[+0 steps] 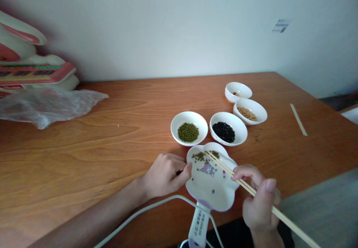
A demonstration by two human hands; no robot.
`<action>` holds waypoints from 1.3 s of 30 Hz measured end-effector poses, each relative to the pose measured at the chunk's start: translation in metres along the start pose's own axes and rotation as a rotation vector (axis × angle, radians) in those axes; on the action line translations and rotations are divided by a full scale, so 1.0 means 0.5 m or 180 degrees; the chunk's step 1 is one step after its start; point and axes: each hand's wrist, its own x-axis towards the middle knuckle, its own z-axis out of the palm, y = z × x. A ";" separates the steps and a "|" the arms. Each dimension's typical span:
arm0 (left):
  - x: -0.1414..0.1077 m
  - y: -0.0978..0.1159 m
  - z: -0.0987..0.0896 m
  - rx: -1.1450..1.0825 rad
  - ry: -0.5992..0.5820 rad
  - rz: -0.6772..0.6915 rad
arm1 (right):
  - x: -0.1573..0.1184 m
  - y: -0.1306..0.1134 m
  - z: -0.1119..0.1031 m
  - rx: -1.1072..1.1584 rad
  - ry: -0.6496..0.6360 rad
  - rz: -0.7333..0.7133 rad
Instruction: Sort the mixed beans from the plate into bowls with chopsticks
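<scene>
A pair of chopsticks (243, 182) is in my right hand (261, 199), tips down among green beans (199, 156) at the far side of a white flower-shaped dish (209, 188). The dish has a purple rim, a cartoon figure printed inside and a labelled handle toward me. My left hand (169, 175) is closed at the dish's left edge, its thumb over the rim and its other fingers curled, partly hidden. Just beyond the dish stand a bowl of green beans (188, 132) and a bowl of black beans (224, 132).
Behind the black beans are a bowl of pale yellow beans (247, 113) and a bowl with a few brown pieces (235, 93). A thin pale strip (298, 120) lies at right. A white cord (156, 203) runs by the handle. Clear plastic (50, 104) and a toy (36, 71) sit left.
</scene>
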 end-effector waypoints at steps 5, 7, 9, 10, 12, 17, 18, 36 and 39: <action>0.002 0.003 -0.004 -0.0033 -0.0025 -0.0019 | -0.012 -0.002 -0.004 0.0196 0.0134 0.0155; 0.001 0.004 -0.004 -0.0042 -0.0012 0.0002 | -0.012 -0.011 -0.010 0.0315 0.0323 0.0222; 0.001 0.005 -0.005 -0.0049 0.0009 0.0034 | -0.002 -0.028 -0.012 0.0475 0.0481 0.0275; 0.001 0.005 -0.005 -0.0049 0.0017 0.0047 | 0.008 -0.040 -0.009 0.0581 0.0545 0.0268; 0.000 0.005 -0.004 -0.0052 0.0024 0.0059 | 0.035 -0.068 0.006 0.0834 0.0673 0.0140; 0.001 0.006 -0.005 -0.0075 0.0024 0.0047 | 0.092 -0.121 0.058 0.1155 0.0466 0.0097; 0.001 0.006 -0.005 -0.0073 0.0024 0.0035 | 0.091 -0.122 0.059 0.1178 0.0447 0.0097; 0.002 0.000 -0.007 -0.0017 0.0134 0.0094 | 0.124 -0.014 -0.025 0.4035 0.0459 0.1364; 0.001 0.000 -0.008 -0.0027 0.0128 0.0111 | 0.165 -0.004 -0.027 0.4329 0.0273 0.1519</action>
